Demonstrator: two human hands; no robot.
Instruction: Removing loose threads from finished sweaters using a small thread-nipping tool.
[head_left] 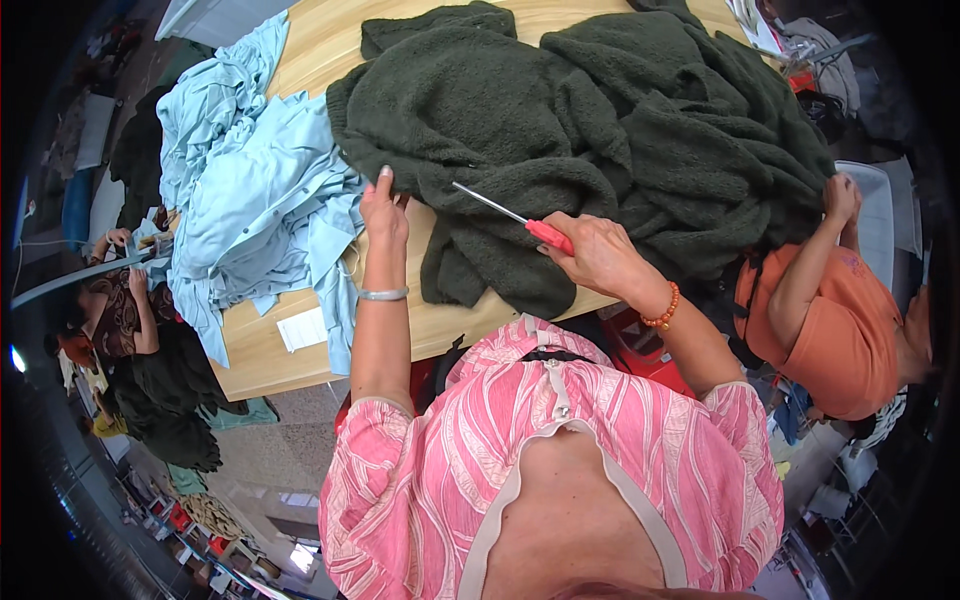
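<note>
My right hand (600, 258) is closed round the red handle of a tool with a long thin metal shaft (490, 203); its exact kind I cannot make out. The shaft points up and left over a dark green fuzzy knit garment (470, 100). At the left edge of that garment, my left hand (383, 212) grips the knit with the thumb on top, and the other fingers are partly hidden. Close by on the left lies a heap of light blue buttoned garments (250, 200). More dark green knitwear (690, 130) is piled to the right.
A wooden table (270, 360) carries the clothes, with a white paper slip (302, 330) near its front left. A person in an orange top (840, 330) works at the right, touching the green pile. Another person (125, 300) handles cloth at the far left. A pale bin (868, 205) stands right.
</note>
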